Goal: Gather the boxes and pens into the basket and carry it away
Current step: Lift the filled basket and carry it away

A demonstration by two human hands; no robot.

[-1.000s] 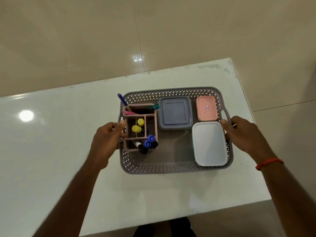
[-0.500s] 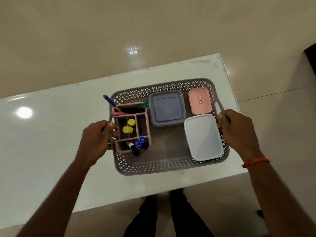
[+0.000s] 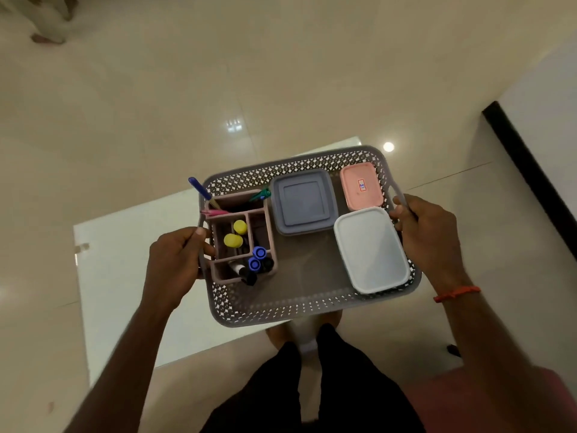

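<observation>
I see bare floor in the basket [image 3: 309, 310] between the pen organizer [image 3: 242, 242] on the left and the white box [image 3: 371, 250] on the right; a hand could come down there. The far side is filled by the grey box [image 3: 303, 201] and pink box [image 3: 360, 185]. Both side handles are taken by my left hand [image 3: 175, 264] and right hand [image 3: 427, 232]. The white table [image 3: 125, 276] is bare to the left. On the far right a dark strip [image 3: 527, 164] bounds the floor.

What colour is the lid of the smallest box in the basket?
Pink, with a small sticker on top: the smallest box, at the basket's far right corner, head view.
</observation>
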